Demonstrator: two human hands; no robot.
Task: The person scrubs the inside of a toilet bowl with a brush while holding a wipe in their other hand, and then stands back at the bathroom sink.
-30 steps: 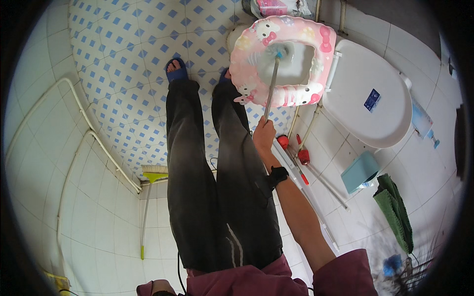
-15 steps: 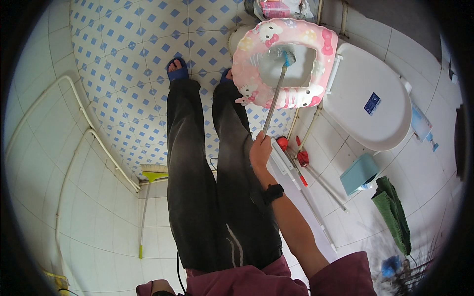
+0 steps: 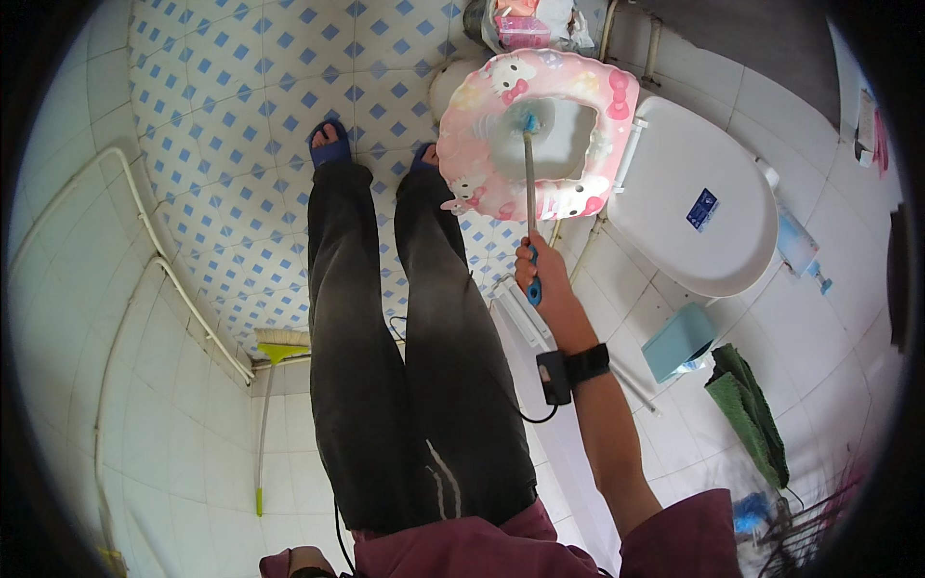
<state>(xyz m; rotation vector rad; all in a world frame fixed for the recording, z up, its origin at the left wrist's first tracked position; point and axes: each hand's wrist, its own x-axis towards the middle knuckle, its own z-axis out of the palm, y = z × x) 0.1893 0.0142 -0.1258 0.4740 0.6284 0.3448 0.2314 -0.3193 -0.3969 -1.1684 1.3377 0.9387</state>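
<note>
My right hand (image 3: 541,270) is closed round the blue-ended handle of a toilet brush (image 3: 530,185). Its long metal shaft reaches away from me, and the blue-white brush head lies inside the toilet bowl (image 3: 567,144), toward the left of the opening. A pink padded seat cover (image 3: 617,125) with cartoon cats and bows surrounds the bowl. Behind it the white lid (image 3: 665,188) stands raised, with a dark blue label on it. Of my left arm only a bit of sleeve and wrist shows at the bottom edge; the left hand is out of sight.
A bag-lined bin (image 3: 525,29) stands beyond the toilet. On the right wall hang a light-blue holder (image 3: 679,342) and a green cloth (image 3: 750,414). A green squeegee (image 3: 270,385) leans at the left, near white pipes (image 3: 145,207). My feet in blue slippers (image 3: 330,144) stand on patterned tiles.
The brush head has shifted left within the bowl and the shaft is more upright. My right wrist has turned, bringing the blue handle end into sight. The whole view has moved slightly.
</note>
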